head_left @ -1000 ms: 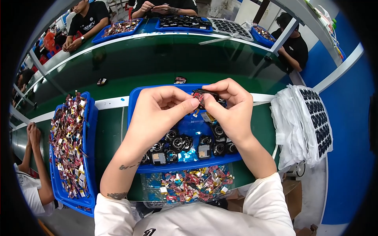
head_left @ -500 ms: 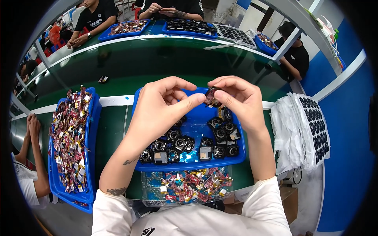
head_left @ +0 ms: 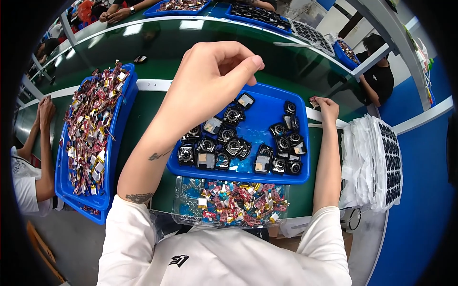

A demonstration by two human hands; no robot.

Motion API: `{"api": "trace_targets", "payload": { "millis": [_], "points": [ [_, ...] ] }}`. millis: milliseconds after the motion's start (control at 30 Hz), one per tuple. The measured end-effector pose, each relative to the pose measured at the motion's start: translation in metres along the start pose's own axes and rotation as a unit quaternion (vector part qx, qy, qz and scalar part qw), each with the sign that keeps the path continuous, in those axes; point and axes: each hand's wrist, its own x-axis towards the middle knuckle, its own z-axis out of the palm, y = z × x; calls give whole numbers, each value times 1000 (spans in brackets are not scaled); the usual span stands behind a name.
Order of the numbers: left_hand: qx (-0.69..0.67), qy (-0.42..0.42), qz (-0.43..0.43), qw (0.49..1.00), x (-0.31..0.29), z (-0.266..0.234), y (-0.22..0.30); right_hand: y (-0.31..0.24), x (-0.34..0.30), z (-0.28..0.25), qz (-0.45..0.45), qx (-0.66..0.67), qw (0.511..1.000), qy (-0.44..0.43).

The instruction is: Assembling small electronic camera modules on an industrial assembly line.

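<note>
My left hand (head_left: 214, 69) is raised above the far-left part of a blue tray (head_left: 305, 157), thumb and fingers drawn together. Whatever its fingertips may hold is hidden. Farther right, my right hand (head_left: 328, 110) reaches past the tray and pinches a small reddish circuit-board piece (head_left: 313, 100) over the white rail. Inside the tray lie black watch cases (head_left: 233, 115) in two loose groups, some showing a pale square face. Close to my body, a clear plastic tray (head_left: 177, 202) holds a heap of small red boards with wires and silvery battery cells (head_left: 238, 202).
On the left stands a blue bin (head_left: 125, 102) heaped with boards and cells. White-wrapped trays (head_left: 367, 167) are stacked on the right. A white rail (head_left: 152, 85) borders the green belt (head_left: 167, 52), where a small dark part (head_left: 140, 59) lies. Co-workers' hands (head_left: 46, 112) rest nearby.
My hands have parted. The right one moved out to the right with the small piece; the left rose in the picture and its fingers closed. The view shifted, so the trays sit higher.
</note>
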Motion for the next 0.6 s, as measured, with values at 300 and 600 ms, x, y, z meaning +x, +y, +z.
{"api": "trace_targets", "payload": {
  "millis": [300,600],
  "points": [
    [9,15,20,1000,3,-4,10,-104,-32,-8,-207,69,969,-112],
    [-28,-58,-34,997,-2,-3,14,-207,-236,-19,-441,-89,562,-694]
  ]
}}
